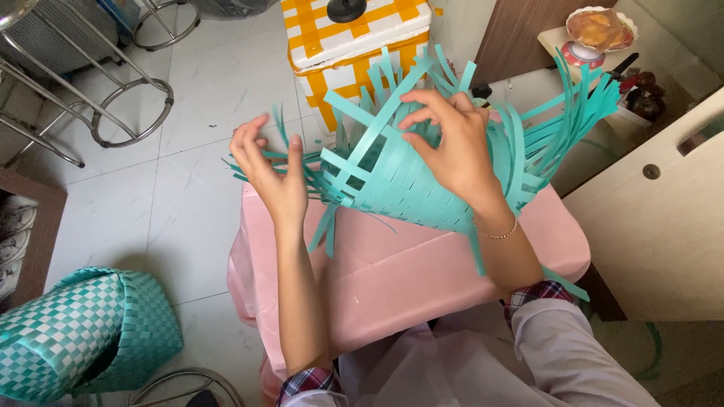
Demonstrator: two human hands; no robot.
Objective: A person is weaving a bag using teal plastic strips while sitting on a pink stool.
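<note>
Over the pink surface we steady the weave — right hand pressing flat, left hand pinching one strip taut.

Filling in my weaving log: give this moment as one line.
left hand: pinching loose teal strips | right hand: pressing on half-woven teal basket | support: pink surface
</note>
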